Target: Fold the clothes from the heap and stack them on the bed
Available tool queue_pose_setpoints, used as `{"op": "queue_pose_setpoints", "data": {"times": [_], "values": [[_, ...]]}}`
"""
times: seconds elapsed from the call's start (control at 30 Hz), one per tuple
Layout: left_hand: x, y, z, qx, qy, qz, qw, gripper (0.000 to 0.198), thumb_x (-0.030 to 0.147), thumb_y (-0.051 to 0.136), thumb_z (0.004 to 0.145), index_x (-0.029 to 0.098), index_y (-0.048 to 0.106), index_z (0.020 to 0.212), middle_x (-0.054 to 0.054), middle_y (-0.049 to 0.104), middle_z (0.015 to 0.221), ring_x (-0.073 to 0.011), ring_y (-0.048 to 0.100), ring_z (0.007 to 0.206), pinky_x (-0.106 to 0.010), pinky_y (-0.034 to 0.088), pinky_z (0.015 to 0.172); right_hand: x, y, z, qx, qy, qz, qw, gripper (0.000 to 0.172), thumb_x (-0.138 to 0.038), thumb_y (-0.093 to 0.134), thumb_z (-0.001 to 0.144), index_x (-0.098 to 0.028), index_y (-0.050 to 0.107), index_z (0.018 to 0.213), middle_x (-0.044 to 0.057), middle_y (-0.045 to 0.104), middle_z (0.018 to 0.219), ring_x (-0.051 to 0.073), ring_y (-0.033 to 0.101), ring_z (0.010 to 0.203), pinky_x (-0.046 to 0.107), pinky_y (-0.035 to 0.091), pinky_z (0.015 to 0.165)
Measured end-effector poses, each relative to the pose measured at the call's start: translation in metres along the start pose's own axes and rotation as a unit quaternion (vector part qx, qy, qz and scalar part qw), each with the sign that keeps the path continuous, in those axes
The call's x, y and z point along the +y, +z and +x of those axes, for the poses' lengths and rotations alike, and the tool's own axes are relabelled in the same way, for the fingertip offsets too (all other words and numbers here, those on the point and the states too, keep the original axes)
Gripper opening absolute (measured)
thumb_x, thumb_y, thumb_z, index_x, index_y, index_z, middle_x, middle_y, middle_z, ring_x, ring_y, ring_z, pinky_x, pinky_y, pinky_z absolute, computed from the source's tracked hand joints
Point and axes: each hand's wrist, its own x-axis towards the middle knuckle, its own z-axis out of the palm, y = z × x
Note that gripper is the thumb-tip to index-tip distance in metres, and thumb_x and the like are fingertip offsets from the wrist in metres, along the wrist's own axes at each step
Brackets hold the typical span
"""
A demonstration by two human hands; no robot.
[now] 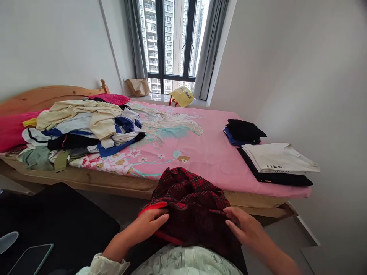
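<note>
A dark red plaid garment [192, 191] with a bright red edge lies bunched over my lap and against the near side of the bed. My left hand [147, 224] grips its red-edged left side, the fingers partly tucked into the fabric. At the garment's right side, my right hand [243, 225] pinches the cloth between thumb and fingers. The pink flowered bed sheet [212, 152] spreads beyond it.
A large heap of clothes [83, 126] covers the bed's left part. Folded white shirts [281, 158] and folded dark clothes [245, 130] sit at the right. A phone [33, 259] lies on a black surface [71, 221] at lower left. A yellow bag [182, 96] stands by the window.
</note>
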Motion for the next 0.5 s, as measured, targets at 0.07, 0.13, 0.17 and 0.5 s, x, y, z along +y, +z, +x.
{"op": "queue_pose_setpoints", "data": {"times": [0.07,0.13,0.17,0.5], "values": [[-0.010,0.006,-0.006,0.005,-0.010,0.013,1.000,0.044,0.048,0.055,0.082,0.020,0.067,0.113,-0.007,0.067,0.118,-0.0245,0.060,0.109,-0.035,0.042,0.098,-0.016,0.017,-0.009,-0.051,-0.036,0.071,0.996,0.026,-0.025,0.045,0.084,-0.021,0.063,0.102,0.005,0.067,0.095,0.017,0.061,0.084,0.028,0.046,0.077],[-0.009,0.007,-0.013,0.012,-0.024,0.022,0.999,0.041,0.048,0.051,0.084,0.017,0.069,0.105,-0.007,0.071,0.103,-0.0219,0.065,0.091,-0.031,0.048,0.082,-0.032,0.033,-0.013,-0.111,-0.061,0.101,0.987,0.029,-0.015,0.046,0.078,-0.020,0.065,0.099,0.004,0.067,0.094,0.016,0.061,0.086,0.025,0.046,0.078],[-0.006,0.006,-0.016,0.016,-0.025,0.033,0.999,0.040,0.048,0.048,0.086,0.016,0.070,0.096,-0.006,0.072,0.090,-0.0197,0.065,0.078,-0.029,0.048,0.072,-0.038,0.041,-0.013,-0.132,-0.075,0.097,0.984,0.035,-0.011,0.047,0.074,-0.021,0.065,0.102,0.004,0.067,0.100,0.016,0.060,0.092,0.026,0.045,0.083],[0.021,-0.036,0.010,0.140,0.130,0.137,0.972,0.026,0.026,0.050,0.083,0.020,0.062,0.104,-0.004,0.063,0.095,-0.0155,0.057,0.083,-0.027,0.047,0.077,-0.047,0.090,0.009,-0.137,-0.190,0.091,0.968,0.038,-0.010,0.051,0.077,-0.025,0.070,0.106,0.004,0.068,0.106,0.016,0.058,0.103,0.026,0.041,0.092]]}}
